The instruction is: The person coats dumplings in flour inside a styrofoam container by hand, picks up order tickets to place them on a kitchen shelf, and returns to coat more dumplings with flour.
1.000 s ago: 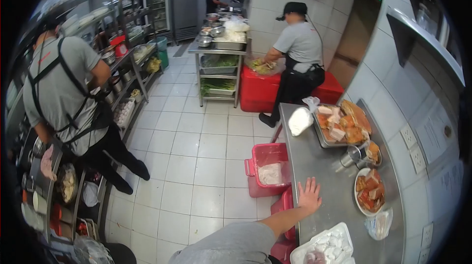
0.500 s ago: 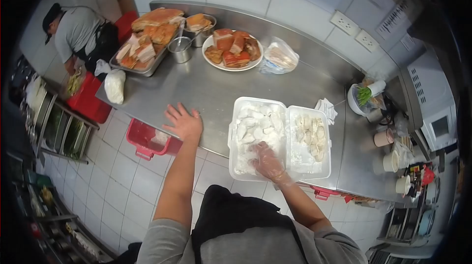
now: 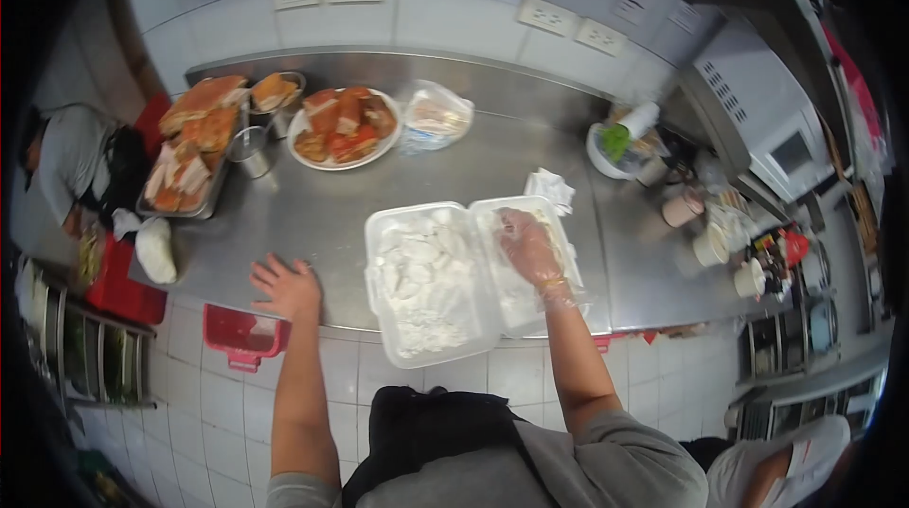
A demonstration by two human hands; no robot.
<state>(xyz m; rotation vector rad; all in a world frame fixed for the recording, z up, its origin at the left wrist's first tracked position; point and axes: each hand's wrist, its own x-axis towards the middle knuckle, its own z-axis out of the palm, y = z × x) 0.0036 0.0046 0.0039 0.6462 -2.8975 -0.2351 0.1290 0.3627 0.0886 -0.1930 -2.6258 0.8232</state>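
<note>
My bare left hand (image 3: 287,290) lies flat on the steel table (image 3: 331,214) near its front edge, fingers spread. To its right is an open white foam box (image 3: 375,292). Its left half holds flour and several white, flour-coated pieces (image 3: 415,262). My right hand (image 3: 530,248), in a clear plastic glove, is over the box's right half (image 3: 507,304), its fingers curled downward. The hand covers most of what lies there, and what its fingertips hold, if anything, is hidden.
Along the back stand a tray of cooked meat (image 3: 194,148), metal cups (image 3: 249,150), a meat plate (image 3: 343,129) and a plastic bag (image 3: 437,118). A crumpled tissue (image 3: 549,190), a bowl (image 3: 615,148) and a microwave (image 3: 757,110) are rightward. One person (image 3: 80,162) bends at left; another (image 3: 795,461) is lower right.
My right hand has moved from the floured pieces in the left half to the box's right half. My left hand stays spread on the table. The view has turned right, and another person appears lower right.
</note>
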